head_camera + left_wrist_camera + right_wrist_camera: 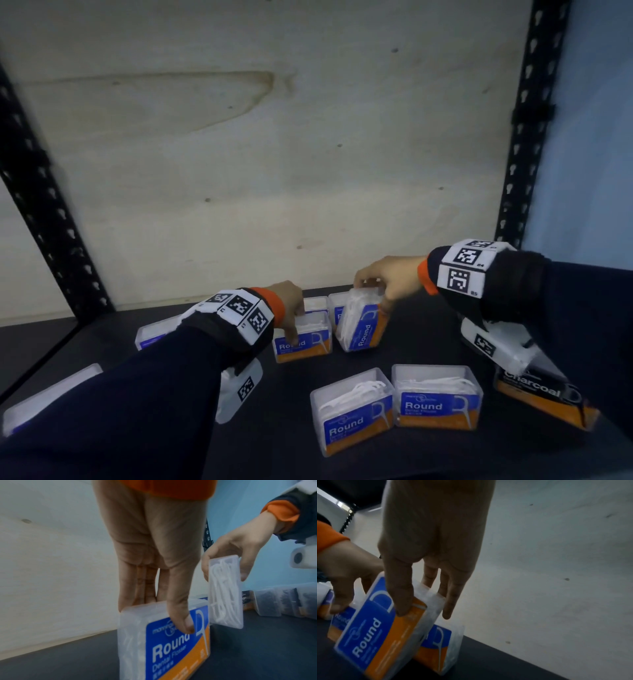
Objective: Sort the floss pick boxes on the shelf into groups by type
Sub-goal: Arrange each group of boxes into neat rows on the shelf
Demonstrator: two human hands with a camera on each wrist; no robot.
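Observation:
My left hand (291, 308) grips a clear Round floss pick box (303, 342) with a blue and orange label, thumb on the label (185, 623), fingers behind; the box stands on the dark shelf (428, 329). My right hand (387, 279) holds another Round box (363, 325) turned on end and tilted, thumb on its orange corner (402, 601), fingers behind it. Two more Round boxes (352, 409) (436, 397) stand side by side in front. A black Charcoal box (544, 397) lies at the right, partly hidden by my right wrist camera.
More Round boxes (318, 305) stand behind the two held ones near the pale back board (274, 154). Clear boxes lie at the left (154, 334) (48, 397). Several Charcoal boxes (281, 601) line the right side. Black perforated uprights (524, 137) frame the shelf.

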